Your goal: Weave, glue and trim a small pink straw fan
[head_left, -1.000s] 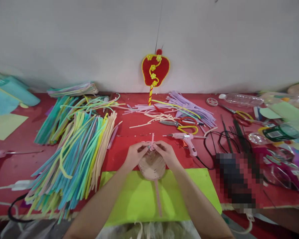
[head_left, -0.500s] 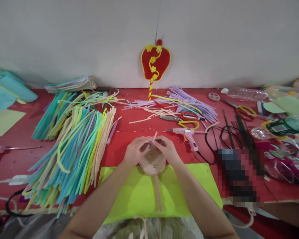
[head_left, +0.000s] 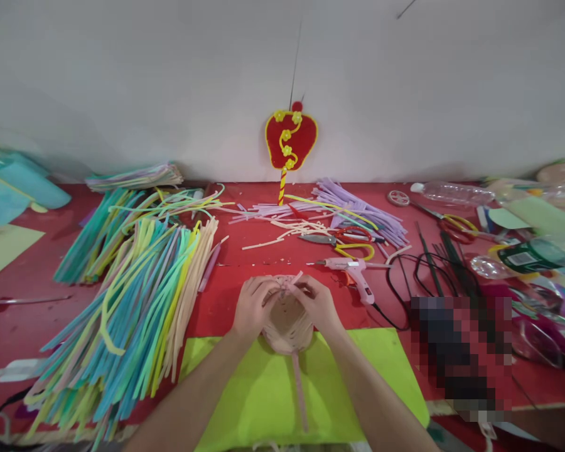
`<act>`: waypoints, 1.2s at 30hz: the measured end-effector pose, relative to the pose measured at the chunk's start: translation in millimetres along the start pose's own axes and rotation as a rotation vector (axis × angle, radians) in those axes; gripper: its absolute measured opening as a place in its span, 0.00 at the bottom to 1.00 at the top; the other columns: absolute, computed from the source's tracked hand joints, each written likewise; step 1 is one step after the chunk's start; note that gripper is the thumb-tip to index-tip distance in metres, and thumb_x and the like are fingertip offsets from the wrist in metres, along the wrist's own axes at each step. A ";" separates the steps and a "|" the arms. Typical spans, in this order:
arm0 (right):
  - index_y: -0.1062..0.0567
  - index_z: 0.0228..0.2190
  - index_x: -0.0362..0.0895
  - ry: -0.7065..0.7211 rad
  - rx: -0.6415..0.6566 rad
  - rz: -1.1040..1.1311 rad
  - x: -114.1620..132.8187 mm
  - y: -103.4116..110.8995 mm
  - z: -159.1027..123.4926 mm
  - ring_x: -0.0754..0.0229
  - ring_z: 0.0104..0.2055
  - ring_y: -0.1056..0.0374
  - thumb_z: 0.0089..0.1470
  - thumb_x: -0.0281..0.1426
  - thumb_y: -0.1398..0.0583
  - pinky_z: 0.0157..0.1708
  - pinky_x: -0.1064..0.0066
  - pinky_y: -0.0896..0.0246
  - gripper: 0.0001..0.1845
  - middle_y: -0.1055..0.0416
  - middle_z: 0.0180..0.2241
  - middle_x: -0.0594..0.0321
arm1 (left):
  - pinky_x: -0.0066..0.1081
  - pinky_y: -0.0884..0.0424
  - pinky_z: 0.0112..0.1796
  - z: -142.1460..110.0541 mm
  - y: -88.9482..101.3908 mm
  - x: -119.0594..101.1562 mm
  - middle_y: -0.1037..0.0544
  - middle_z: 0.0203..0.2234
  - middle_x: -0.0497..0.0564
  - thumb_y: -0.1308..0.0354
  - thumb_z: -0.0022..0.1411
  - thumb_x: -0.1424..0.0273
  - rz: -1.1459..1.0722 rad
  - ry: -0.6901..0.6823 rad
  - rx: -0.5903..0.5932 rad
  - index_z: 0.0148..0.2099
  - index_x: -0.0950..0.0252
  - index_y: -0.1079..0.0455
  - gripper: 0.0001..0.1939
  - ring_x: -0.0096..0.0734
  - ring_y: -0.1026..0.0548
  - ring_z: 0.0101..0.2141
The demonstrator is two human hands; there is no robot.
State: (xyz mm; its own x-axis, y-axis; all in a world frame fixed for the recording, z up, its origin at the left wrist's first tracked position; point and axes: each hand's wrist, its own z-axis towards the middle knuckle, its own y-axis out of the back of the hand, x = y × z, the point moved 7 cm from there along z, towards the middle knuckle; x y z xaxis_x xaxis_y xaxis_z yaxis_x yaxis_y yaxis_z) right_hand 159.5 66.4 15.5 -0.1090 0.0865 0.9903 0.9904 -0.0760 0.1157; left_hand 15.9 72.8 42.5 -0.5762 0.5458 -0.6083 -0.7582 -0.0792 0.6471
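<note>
Two hands: the left hand (head_left: 258,306) pinches the upper rim of the work with thumb and fingertips; the right hand (head_left: 317,303) pinches a short pink strip (head_left: 295,280) at the same rim, its free end sticking up at a slant.
Pale pink fan (head_left: 288,329): rounded body of slanting strips in beige-pink, edged in a slightly pinker band; darker gaps show near the upper middle; top partly hidden by the fingers.
Fan handle (head_left: 300,395): straight, slim, pink, pointing toward the person.
Position: between the two hands, at the near middle of the red desk (head_left: 216,323); lower body and handle lie over a yellow-green sheet (head_left: 245,383).
Red fan (head_left: 292,141): upright at the back, yellow edging, yellow flowers along a curling line, red-and-yellow striped stem.
Green-labelled bottle (head_left: 530,254): lying on its side at the right; white patch with dark bars on the label; lettering too small to read.
Glue gun (head_left: 353,273): pink, just beyond the right hand; pale marking on the barrel, unreadable.
Round disc (head_left: 398,198): red-and-white pattern, near the clear bottle (head_left: 452,193); any wording illegible.
Pixelated patch (head_left: 461,351): right side, contents obscured.
</note>
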 end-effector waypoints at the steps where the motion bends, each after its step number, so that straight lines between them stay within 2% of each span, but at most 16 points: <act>1: 0.28 0.25 0.43 -0.002 0.004 -0.008 0.3 -0.7 -0.3 0.62 0.30 0.34 0.47 0.37 0.40 0.32 0.72 0.40 0.09 0.29 0.26 0.63 | 0.32 0.34 0.39 0.1 -0.5 0.9 0.25 0.33 0.50 0.46 0.58 0.70 -0.027 0.013 0.009 0.35 0.64 0.31 0.04 0.31 0.29 0.37; 7: 0.28 0.26 0.43 -0.042 0.016 -0.038 -3.8 -3.2 -1.2 0.61 0.31 0.33 0.46 0.37 0.40 0.33 0.71 0.39 0.09 0.28 0.27 0.62 | 0.32 0.33 0.40 -2.5 -2.5 9.3 0.26 0.33 0.51 0.47 0.59 0.70 -0.127 0.098 0.008 0.35 0.64 0.31 0.04 0.31 0.29 0.37; 13: 0.28 0.26 0.44 -0.057 0.025 -0.075 -5.0 -1.7 -2.3 0.60 0.32 0.32 0.47 0.37 0.41 0.35 0.69 0.39 0.09 0.27 0.28 0.62 | 0.32 0.32 0.38 -1.8 -3.7 6.6 0.26 0.32 0.51 0.47 0.59 0.71 -0.121 0.058 0.026 0.34 0.64 0.32 0.04 0.31 0.29 0.36; 18: 0.29 0.26 0.43 -0.043 0.025 -0.071 -2.2 -2.0 -2.9 0.60 0.31 0.33 0.47 0.37 0.41 0.34 0.70 0.39 0.09 0.29 0.27 0.62 | 0.31 0.31 0.38 -1.9 -3.1 6.0 0.26 0.31 0.51 0.48 0.59 0.72 -0.132 0.085 0.024 0.34 0.64 0.32 0.04 0.30 0.28 0.35; 24: 0.28 0.26 0.43 -0.044 0.016 -0.027 -5.6 -5.1 -2.8 0.60 0.32 0.33 0.47 0.37 0.41 0.35 0.70 0.38 0.10 0.28 0.27 0.62 | 0.33 0.30 0.39 -1.8 -2.1 8.4 0.26 0.32 0.51 0.48 0.59 0.71 -0.144 0.092 0.002 0.36 0.64 0.32 0.05 0.31 0.28 0.36; 36: 0.29 0.25 0.44 -0.022 0.018 0.094 -5.3 -7.6 -2.2 0.61 0.33 0.32 0.46 0.38 0.39 0.37 0.69 0.38 0.10 0.28 0.28 0.63 | 0.34 0.32 0.41 1.0 -4.9 10.1 0.26 0.35 0.52 0.48 0.59 0.72 -0.119 0.062 0.060 0.37 0.64 0.32 0.05 0.32 0.29 0.38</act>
State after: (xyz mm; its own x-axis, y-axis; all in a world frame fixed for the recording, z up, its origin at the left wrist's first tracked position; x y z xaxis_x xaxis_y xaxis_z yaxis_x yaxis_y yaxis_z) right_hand 152.4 64.3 9.6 -0.0133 0.1017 0.9947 0.9975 -0.0672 0.0202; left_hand 14.1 79.5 33.6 -0.5026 0.4958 -0.7083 -0.8036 0.0341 0.5941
